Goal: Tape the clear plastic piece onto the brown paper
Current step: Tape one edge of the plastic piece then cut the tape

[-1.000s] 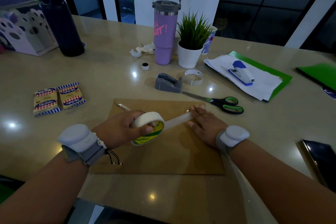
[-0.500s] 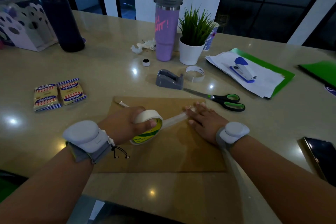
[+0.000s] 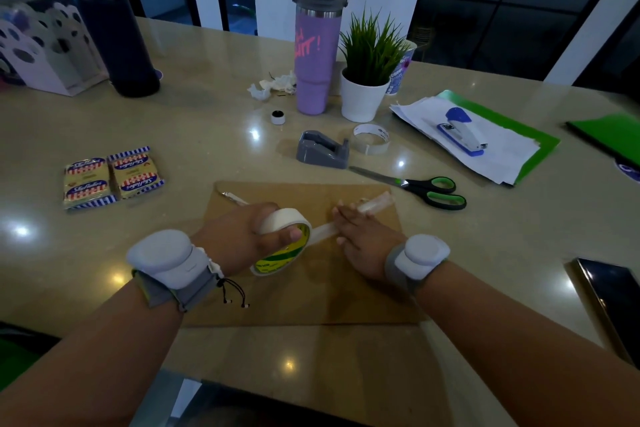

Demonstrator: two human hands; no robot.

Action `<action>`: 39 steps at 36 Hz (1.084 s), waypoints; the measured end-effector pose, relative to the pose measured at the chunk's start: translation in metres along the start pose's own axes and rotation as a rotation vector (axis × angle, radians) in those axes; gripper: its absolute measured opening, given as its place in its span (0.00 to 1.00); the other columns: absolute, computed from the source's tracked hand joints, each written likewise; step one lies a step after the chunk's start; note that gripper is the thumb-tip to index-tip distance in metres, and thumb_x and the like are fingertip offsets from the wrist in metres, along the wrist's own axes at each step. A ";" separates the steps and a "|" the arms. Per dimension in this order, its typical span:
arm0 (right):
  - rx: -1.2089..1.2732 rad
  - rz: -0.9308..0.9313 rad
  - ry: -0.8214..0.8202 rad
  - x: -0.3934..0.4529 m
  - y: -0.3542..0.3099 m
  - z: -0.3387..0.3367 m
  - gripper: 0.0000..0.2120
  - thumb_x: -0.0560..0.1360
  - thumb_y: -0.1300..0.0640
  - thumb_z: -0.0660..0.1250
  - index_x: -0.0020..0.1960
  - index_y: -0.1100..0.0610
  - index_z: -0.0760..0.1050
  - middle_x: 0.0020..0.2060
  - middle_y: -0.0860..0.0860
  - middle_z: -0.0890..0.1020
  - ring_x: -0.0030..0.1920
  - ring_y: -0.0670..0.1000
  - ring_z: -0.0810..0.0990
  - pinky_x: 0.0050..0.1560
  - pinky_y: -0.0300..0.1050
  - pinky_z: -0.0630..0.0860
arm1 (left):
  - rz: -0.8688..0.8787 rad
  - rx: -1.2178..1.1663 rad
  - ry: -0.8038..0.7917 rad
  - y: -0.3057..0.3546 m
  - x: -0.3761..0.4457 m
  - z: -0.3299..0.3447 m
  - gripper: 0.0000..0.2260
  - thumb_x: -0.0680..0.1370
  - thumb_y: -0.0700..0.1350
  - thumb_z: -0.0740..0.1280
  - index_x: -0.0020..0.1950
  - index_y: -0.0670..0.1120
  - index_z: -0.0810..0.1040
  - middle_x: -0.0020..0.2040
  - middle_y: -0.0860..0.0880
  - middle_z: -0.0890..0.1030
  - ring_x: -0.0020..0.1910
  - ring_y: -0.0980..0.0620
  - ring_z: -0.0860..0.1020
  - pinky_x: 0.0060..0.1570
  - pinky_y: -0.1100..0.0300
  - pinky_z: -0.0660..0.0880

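The brown paper point(image 3: 301, 291) lies flat on the table in front of me. My left hand point(image 3: 242, 236) grips a roll of tape point(image 3: 282, 241) with a yellow and green core, held on edge above the paper. A strip of tape point(image 3: 375, 204) runs from the roll to the paper's far right corner. My right hand point(image 3: 363, 236) lies flat on that strip, fingers straight, pressing it down. The clear plastic piece is hard to make out on the paper; a thin pale edge point(image 3: 233, 198) shows near the far left corner.
Scissors point(image 3: 415, 185) with green handles lie just beyond the paper, next to a grey tape dispenser point(image 3: 322, 150) and a loose tape ring point(image 3: 370, 139). A purple tumbler point(image 3: 317, 55), potted plant point(image 3: 367, 69), stapler point(image 3: 462, 128) on papers, cracker packs point(image 3: 110, 177) and phone point(image 3: 613, 298) surround the work area.
My left hand has pulled the roll a little toward me and left, so the strip is longer. My right hand has slid back along the strip, baring its far end.
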State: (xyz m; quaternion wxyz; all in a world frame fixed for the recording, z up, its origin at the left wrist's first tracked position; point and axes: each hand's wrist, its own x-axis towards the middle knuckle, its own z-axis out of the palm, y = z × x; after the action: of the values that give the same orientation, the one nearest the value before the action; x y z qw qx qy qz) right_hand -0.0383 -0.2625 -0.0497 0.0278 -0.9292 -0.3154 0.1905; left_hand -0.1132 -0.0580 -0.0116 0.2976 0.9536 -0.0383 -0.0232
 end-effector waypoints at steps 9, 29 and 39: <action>-0.049 -0.019 0.081 0.003 0.002 0.019 0.29 0.79 0.43 0.43 0.75 0.50 0.37 0.77 0.47 0.42 0.77 0.49 0.41 0.75 0.53 0.39 | -0.024 -0.174 -0.069 -0.016 -0.009 0.002 0.34 0.56 0.75 0.58 0.48 0.51 0.77 0.40 0.54 0.83 0.37 0.61 0.78 0.39 0.62 0.74; -0.078 -0.036 0.039 -0.002 -0.007 0.010 0.25 0.80 0.46 0.43 0.74 0.43 0.38 0.77 0.44 0.42 0.77 0.52 0.40 0.74 0.57 0.40 | -0.008 -0.242 -0.045 -0.024 -0.023 -0.009 0.28 0.63 0.70 0.53 0.26 0.46 0.73 0.22 0.53 0.77 0.26 0.60 0.73 0.34 0.75 0.68; -0.042 -0.224 0.032 -0.003 -0.036 0.018 0.28 0.80 0.47 0.46 0.75 0.52 0.38 0.77 0.48 0.44 0.77 0.48 0.42 0.74 0.45 0.38 | 0.004 -0.309 -0.040 -0.024 -0.023 -0.004 0.23 0.63 0.70 0.54 0.22 0.54 0.73 0.22 0.52 0.77 0.26 0.58 0.74 0.34 0.75 0.68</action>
State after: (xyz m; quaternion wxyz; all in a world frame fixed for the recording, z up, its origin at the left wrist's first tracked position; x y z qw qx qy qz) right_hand -0.0682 -0.2366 -0.0589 0.0344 -0.8915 -0.4205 0.1648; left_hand -0.1342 -0.0340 -0.0220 0.4402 0.8957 -0.0418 -0.0474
